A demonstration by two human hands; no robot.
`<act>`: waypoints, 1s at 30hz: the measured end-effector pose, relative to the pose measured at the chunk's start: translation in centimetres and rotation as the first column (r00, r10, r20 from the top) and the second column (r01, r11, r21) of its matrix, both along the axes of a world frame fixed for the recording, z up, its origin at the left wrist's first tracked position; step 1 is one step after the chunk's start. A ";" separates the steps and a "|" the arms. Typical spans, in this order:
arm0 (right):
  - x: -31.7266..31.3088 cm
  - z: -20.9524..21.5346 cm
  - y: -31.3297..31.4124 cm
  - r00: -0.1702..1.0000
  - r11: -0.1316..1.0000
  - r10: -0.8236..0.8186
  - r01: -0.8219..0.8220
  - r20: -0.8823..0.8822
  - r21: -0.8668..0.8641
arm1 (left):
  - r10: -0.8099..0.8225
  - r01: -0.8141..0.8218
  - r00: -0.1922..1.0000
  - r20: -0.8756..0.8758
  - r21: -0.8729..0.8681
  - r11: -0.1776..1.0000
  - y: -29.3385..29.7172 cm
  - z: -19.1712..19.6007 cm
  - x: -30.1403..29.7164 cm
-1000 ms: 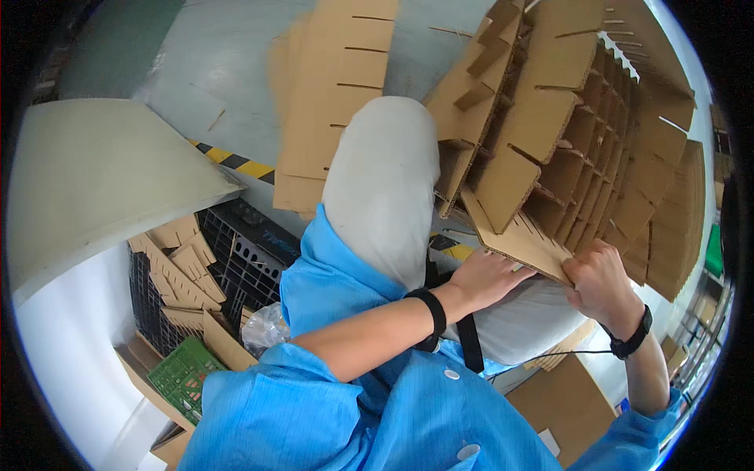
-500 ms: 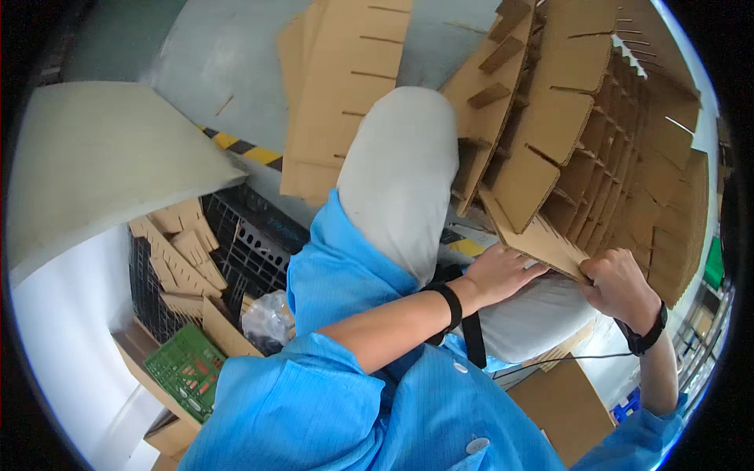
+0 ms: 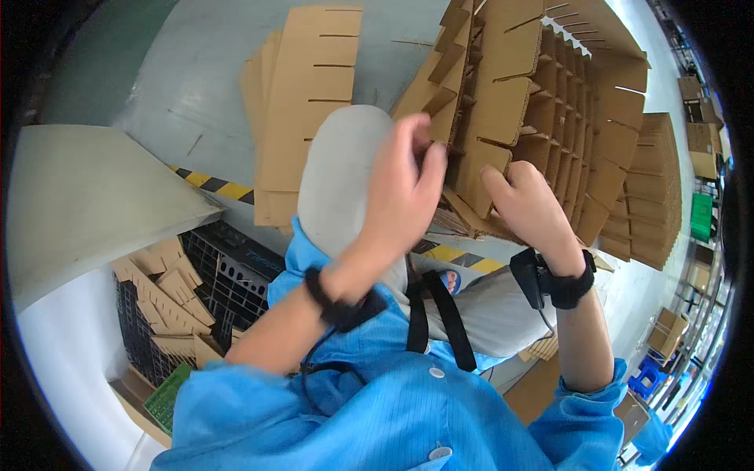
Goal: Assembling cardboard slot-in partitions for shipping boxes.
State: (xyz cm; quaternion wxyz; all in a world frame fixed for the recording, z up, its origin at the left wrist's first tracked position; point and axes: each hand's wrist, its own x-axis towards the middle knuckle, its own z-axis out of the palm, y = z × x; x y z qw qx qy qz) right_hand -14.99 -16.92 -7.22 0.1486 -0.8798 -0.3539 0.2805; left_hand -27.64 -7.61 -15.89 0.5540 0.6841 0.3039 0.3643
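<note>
In front of me stands a cardboard divider grid [image 3: 550,118], made of slotted strips crossed into small cells. My right hand [image 3: 534,204] is closed at its near side, fingers curled on the edge of a slotted cardboard strip [image 3: 495,110]; the fingertips are partly hidden. My left hand [image 3: 404,184], slightly blurred, is raised over my knee with thumb and fingers apart. It holds nothing that shows, and its fingertips are close to another leaning cardboard piece [image 3: 448,74] left of the grid.
Slotted cardboard sheets [image 3: 314,102] lie on the floor ahead of my knee. At lower left, a black plastic pallet [image 3: 239,267] bears cardboard scraps [image 3: 169,294], beside a green board [image 3: 165,400]. More stacked strips [image 3: 656,188] stand at right. A pale curved panel [image 3: 94,204] fills the left.
My left hand has risen from the grid's lower edge to its left side and opened. My right hand has moved up and left along the cardboard. The view has shifted.
</note>
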 end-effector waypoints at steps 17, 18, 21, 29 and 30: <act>-0.3 -0.9 0.6 0.951 0.965 -0.214 0.242 -0.224 0.103 | 0.029 0.091 0.861 -0.507 0.210 0.974 0.4 -4.1 5.4; -0.3 0.0 0.6 0.951 0.965 -0.218 0.244 -0.220 0.099 | 0.024 0.093 0.863 -0.505 0.205 0.974 0.4 -4.1 5.4; 0.1 2.0 0.3 0.898 0.970 -0.219 0.243 -0.382 0.016 | 0.042 0.067 0.877 -0.479 0.209 0.976 0.4 -4.2 5.4; -0.9 7.3 -1.5 0.934 0.959 -0.168 0.229 -0.316 0.165 | 0.049 0.016 0.877 -0.479 0.129 0.991 0.8 -4.8 5.2; -0.9 7.6 -2.5 0.931 0.958 -0.175 0.236 -0.320 0.162 | 0.042 0.022 0.875 -0.483 0.128 0.992 0.8 -4.9 5.2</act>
